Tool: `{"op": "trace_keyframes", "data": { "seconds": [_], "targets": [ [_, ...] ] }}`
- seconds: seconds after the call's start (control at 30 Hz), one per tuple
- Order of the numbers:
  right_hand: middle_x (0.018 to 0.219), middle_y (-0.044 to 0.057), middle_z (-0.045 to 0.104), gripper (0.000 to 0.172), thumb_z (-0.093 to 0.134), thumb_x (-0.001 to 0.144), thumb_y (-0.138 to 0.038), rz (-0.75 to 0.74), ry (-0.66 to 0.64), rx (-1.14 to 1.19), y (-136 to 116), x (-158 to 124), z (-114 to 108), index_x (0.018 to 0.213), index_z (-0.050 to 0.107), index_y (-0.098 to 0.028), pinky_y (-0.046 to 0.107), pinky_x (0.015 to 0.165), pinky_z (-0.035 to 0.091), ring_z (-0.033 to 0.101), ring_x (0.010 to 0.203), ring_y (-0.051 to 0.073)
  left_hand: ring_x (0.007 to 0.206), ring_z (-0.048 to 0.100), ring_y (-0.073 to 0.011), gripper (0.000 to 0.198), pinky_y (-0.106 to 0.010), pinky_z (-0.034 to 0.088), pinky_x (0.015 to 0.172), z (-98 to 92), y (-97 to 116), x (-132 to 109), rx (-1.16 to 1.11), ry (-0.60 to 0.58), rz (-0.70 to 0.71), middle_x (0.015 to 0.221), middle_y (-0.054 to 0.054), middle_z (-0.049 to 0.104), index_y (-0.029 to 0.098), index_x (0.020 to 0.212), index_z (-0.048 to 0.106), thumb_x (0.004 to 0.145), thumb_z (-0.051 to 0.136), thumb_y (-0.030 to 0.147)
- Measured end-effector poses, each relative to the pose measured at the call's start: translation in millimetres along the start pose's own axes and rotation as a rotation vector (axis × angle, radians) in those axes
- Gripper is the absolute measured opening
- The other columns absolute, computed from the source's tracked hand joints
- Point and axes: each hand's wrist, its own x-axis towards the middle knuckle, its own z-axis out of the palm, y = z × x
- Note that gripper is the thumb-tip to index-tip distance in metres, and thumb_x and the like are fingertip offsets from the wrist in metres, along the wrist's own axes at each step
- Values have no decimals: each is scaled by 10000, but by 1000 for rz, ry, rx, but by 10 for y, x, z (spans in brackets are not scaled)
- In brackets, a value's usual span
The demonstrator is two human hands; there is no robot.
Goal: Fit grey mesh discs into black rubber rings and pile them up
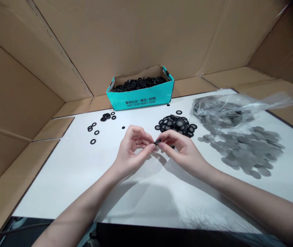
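Observation:
My left hand and my right hand meet over the middle of the white table, fingertips close together. Between them they pinch a small black ring, seen nearly edge-on and partly covered by the fingers. Just behind my right hand lies a pile of black rings with grey mesh centres. Off to the left are several loose black rings and a small cluster of the same rings. Thin grey mesh discs spread in a heap to the right.
A turquoise box full of black rings stands at the back. A clear plastic bag of grey discs lies at the back right. Cardboard walls surround the white table. A small black dot lies left of centre.

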Motion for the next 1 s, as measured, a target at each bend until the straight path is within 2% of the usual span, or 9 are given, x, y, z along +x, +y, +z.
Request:
{"op": "trace_keyframes", "data": {
  "seconds": [0.27, 0.43, 0.67, 0.83, 1.0],
  "targets": [
    [833, 25, 683, 56, 624, 837, -252, 71, -13, 160, 18, 20, -22, 857, 650, -207, 282, 698, 506, 635, 771, 155, 811, 676, -101, 232, -212, 576, 713, 3, -11, -24, 82, -20, 107, 907, -2, 639, 215, 956, 461, 887, 662, 124],
    [823, 27, 688, 65, 632, 832, -267, 75, -11, 151, 5, 28, -28, 836, 654, -205, 285, 689, 505, 635, 759, 156, 825, 673, -112, 220, -224, 580, 713, -11, -2, -26, 117, -33, 140, 907, -5, 625, 213, 961, 465, 888, 655, 129],
    [800, 28, 690, 98, 668, 817, -299, 97, 29, 69, 17, 19, -24, 818, 661, -201, 306, 695, 488, 634, 752, 171, 803, 659, -104, 198, -234, 573, 744, -14, 8, -28, 167, -24, 117, 930, -15, 625, 214, 973, 460, 897, 629, 147],
    [776, 23, 655, 214, 693, 820, -401, 158, -48, 156, 3, 15, -6, 811, 635, -195, 291, 653, 468, 599, 723, 161, 706, 663, -82, 225, -191, 563, 636, -20, -8, -20, 166, 24, 46, 915, 10, 615, 223, 984, 469, 885, 670, 194],
    [691, -15, 538, 351, 675, 827, -521, 273, -145, 317, -36, 32, -6, 755, 596, -187, 255, 568, 394, 467, 604, 109, 778, 676, -107, 324, -205, 581, 714, -56, -4, 5, 298, 10, 108, 887, -1, 659, 223, 1123, 574, 841, 728, 182]
  ]
}}
